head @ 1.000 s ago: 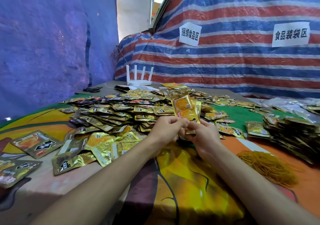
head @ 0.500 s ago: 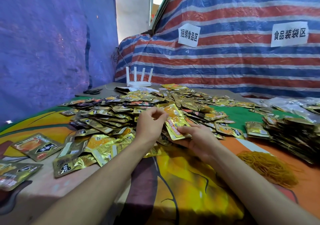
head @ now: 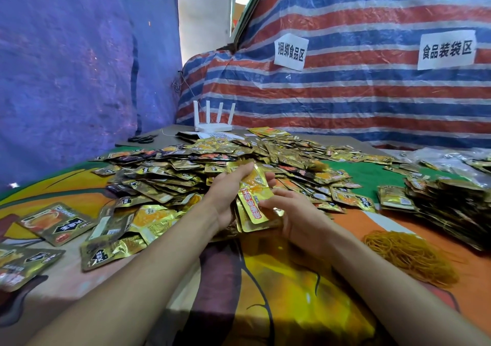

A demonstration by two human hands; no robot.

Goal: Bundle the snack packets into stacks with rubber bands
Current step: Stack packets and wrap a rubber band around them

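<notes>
Between both hands, low over the table (head: 292, 305): small stack of packets (head: 254, 207), gold, tilted, long side running away from the body. Clasped at the far end by the left hand (head: 228, 196), fingers curled round the top edge, wrist along the stack's left side. Pinched at the near right corner by the right hand (head: 300, 218), fingertips (head: 265, 203) on the printed face. Just beyond and left of the left hand: big loose pile of packets (head: 186, 170), spread across the middle of the table. Left of the left forearm: a few stray packets (head: 55, 222) lying flat, apart from the pile. Right of the right forearm, near but not touching: heap of rubber bands (head: 409, 258), yellowish. Farther right of that hand: dark rows of stacked packets (head: 451, 207). Well beyond both hands, past the pile: white router (head: 212, 127) with four aerials up, black scissors (head: 142, 138) to its left, striped tarpaulin (head: 345, 93) behind, two paper signs (head: 291, 51) on it.
</notes>
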